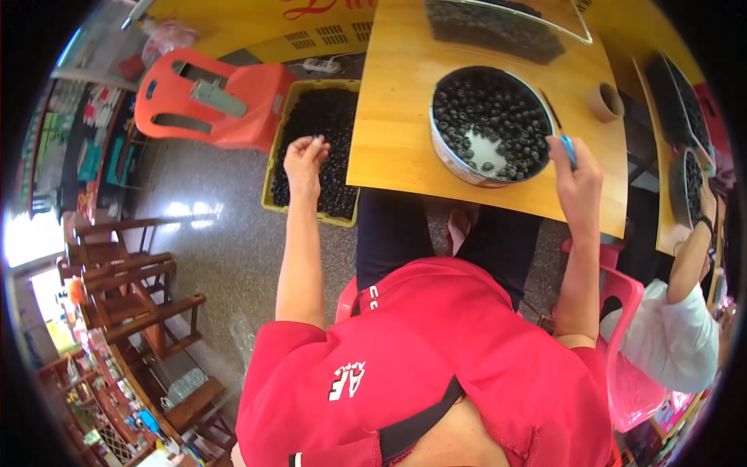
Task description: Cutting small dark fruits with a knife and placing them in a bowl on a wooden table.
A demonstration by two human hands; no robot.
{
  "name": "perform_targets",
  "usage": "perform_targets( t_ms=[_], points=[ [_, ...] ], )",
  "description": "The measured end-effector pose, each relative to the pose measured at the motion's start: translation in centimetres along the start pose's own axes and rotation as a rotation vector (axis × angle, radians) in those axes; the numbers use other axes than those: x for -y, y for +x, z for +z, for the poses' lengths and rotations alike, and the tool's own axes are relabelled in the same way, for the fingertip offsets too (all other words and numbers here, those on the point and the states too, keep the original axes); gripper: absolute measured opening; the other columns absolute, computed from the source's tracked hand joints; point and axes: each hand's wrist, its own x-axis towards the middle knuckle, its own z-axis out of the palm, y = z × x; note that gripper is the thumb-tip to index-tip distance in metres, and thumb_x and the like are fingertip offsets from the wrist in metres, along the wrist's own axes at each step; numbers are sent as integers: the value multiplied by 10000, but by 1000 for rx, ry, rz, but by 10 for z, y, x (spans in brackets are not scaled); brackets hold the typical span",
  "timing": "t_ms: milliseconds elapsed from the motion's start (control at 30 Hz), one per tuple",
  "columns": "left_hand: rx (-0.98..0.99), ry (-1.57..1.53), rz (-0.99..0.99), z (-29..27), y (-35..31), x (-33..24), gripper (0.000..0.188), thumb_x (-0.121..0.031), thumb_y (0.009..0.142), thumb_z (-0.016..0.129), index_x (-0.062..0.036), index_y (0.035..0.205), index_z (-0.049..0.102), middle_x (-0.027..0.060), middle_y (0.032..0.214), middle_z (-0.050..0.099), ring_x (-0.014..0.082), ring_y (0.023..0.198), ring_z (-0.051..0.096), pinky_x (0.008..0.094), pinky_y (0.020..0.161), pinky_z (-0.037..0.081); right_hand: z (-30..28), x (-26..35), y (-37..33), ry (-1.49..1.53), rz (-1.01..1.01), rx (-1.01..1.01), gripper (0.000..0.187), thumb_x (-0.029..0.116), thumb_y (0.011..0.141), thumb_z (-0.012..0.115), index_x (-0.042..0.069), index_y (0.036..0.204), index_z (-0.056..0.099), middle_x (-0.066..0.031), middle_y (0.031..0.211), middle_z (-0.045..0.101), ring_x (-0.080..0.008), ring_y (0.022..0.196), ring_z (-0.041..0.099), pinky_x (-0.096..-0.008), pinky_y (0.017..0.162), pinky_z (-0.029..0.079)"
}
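My left hand [307, 159] hangs over a yellow crate [275, 175] filled with small dark round fruits or nuts [331, 117]. Its thumb and fingertips are pinched together, and whatever is between them is too small to name. In my right hand [577, 175], at the right rim of a round bowl [467, 167], is a slim tool with a blue handle [569, 152] and a thin dark blade pointing away from me. More of the dark round pieces [490, 105] lie in the bowl, many with a pale spot, and its white bottom shows near the front.
A wooden table [389, 148] carries the bowl, a brown cup [604, 103] and a clear-sided tray [498, 35] of dark pieces. An orange chair [264, 93] with a grey-green bottle [218, 99] stands left. At right, another person [661, 335] reaches toward a second bowl [686, 187].
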Motion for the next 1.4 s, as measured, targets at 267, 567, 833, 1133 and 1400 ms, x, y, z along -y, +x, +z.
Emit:
perform_targets(
  t_ms=[267, 567, 833, 1133, 1400],
  points=[
    [-383, 186, -240, -93, 9, 91, 259, -76, 825, 660, 2, 1060, 587, 69, 865, 654, 150, 712, 641, 239, 588, 504, -5, -11, -10, 21, 154, 35, 200, 169, 936, 587, -19, 951, 652, -33, 731, 600, -85, 693, 536, -233, 634, 420],
    [396, 325, 439, 120, -52, -94, 191, -65, 930, 574, 30, 1094, 595, 91, 1014, 654, 118, 868, 611, 227, 771, 481, -6, -21, -21, 97, 234, 72, 210, 188, 932, 585, -11, 942, 652, -51, 741, 619, -107, 728, 572, -252, 675, 446],
    [1426, 1073, 818, 248, -75, -75, 116, -99, 798, 624, -38, 895, 635, 126, 890, 637, 310, 854, 622, 399, 718, 491, -15, -15, -25, 98, 223, 64, 207, 184, 928, 590, -14, 939, 652, -43, 726, 612, -95, 713, 563, -244, 653, 439],
    [1605, 1240, 861, 275, -70, -56, 159, -104, 767, 648, -37, 908, 619, 117, 827, 615, 274, 826, 628, 381, 715, 486, -24, -20, -34, 146, 224, 30, 204, 183, 918, 612, -16, 942, 650, -40, 727, 610, -85, 702, 557, -239, 638, 436],
    [1084, 30, -197, 254, -96, -83, 148, -105, 892, 635, -23, 1015, 623, 85, 896, 669, 125, 767, 623, 242, 682, 493, 5, 11, -19, 445, 193, -13, 177, 155, 909, 636, -1, 994, 640, -3, 800, 629, -60, 733, 552, -221, 675, 451]
  ],
)
